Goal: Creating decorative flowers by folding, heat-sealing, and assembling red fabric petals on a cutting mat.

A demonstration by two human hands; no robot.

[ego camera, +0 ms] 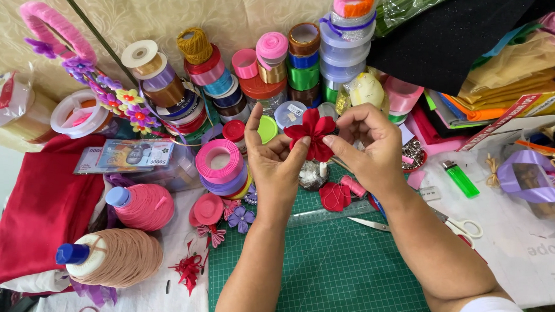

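A red ribbon flower [313, 134] is held up above the green cutting mat [332, 266]. My left hand [276, 162] pinches its lower left petals between thumb and fingers. From the right, my right hand [367, 143] grips its other edge with the fingertips. A second red ribbon flower [334, 196] lies on the mat just below the hands, next to a pink spool [353, 186].
Stacked ribbon rolls [302, 74] of many colours stand behind the hands. A pink ribbon roll [220, 161] and two thread cones [139, 207] lie at the left. Scissors [461, 224], a green lighter [460, 178] and a clear ruler [330, 215] sit to the right.
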